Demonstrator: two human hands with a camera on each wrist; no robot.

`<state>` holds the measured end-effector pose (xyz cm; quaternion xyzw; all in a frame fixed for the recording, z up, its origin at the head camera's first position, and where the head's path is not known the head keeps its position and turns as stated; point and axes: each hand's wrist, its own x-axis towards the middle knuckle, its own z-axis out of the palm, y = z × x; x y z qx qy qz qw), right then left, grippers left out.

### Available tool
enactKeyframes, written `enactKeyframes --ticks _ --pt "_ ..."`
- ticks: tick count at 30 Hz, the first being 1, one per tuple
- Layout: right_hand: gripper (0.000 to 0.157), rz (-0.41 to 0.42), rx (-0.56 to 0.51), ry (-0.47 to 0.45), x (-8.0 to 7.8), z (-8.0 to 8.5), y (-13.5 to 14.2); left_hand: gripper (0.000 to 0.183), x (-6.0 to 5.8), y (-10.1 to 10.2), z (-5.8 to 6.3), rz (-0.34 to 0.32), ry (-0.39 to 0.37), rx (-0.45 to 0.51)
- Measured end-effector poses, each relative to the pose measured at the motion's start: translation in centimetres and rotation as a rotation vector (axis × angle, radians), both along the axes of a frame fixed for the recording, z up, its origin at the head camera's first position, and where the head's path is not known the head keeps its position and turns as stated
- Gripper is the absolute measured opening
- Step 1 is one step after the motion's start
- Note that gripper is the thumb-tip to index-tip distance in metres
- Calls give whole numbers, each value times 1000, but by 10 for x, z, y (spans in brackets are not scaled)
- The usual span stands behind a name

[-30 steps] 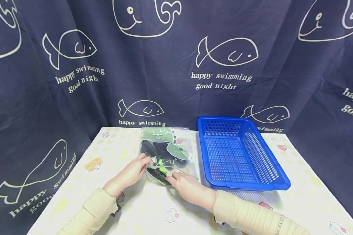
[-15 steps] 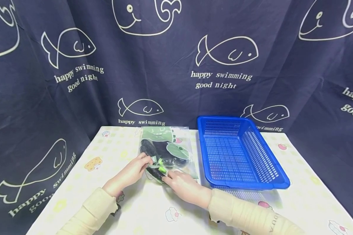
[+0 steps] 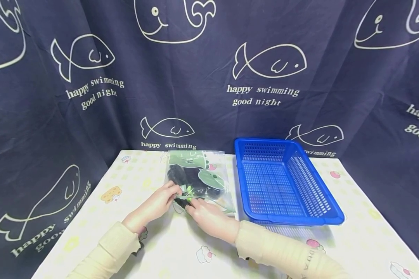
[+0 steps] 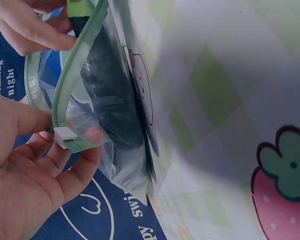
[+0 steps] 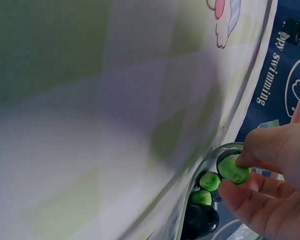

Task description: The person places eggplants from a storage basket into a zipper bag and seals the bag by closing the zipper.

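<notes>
A clear zip bag with green cartoon prints lies on the table, several dark eggplants with green ends inside it. In the left wrist view, my left hand pinches the corner of the bag's green-edged mouth beside a white slider. At the same mouth, my right hand grips a dark eggplant by its bright green end, thumb and fingers around it. Most of that eggplant is inside the bag, its far part hidden.
A blue perforated basket stands on the table right of the bag. The patterned tablecloth covers the table, and a dark blue fish-print curtain hangs behind its back edge.
My right hand has moved left and slightly away from me, pushing the eggplant further into the bag. My left hand keeps its hold on the bag's mouth. The basket has not moved.
</notes>
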<state>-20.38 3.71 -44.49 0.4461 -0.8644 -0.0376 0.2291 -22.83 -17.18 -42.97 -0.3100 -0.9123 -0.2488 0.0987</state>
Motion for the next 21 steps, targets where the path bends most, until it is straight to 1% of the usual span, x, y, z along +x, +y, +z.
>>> enactKeyframes --ticks 5,9,16,21 --pt "16 -15 10 14 -3 -3 -4 19 0 0 0 8 -30 -8" --pt "16 -7 1 3 -4 -5 -2 17 0 -1 0 9 -26 -12" --pt "24 4 -13 -77 -4 -5 12 19 0 0 1 10 -23 -15" --pt "24 12 -10 -119 -5 -6 21 20 0 1 0 13 -21 -14"
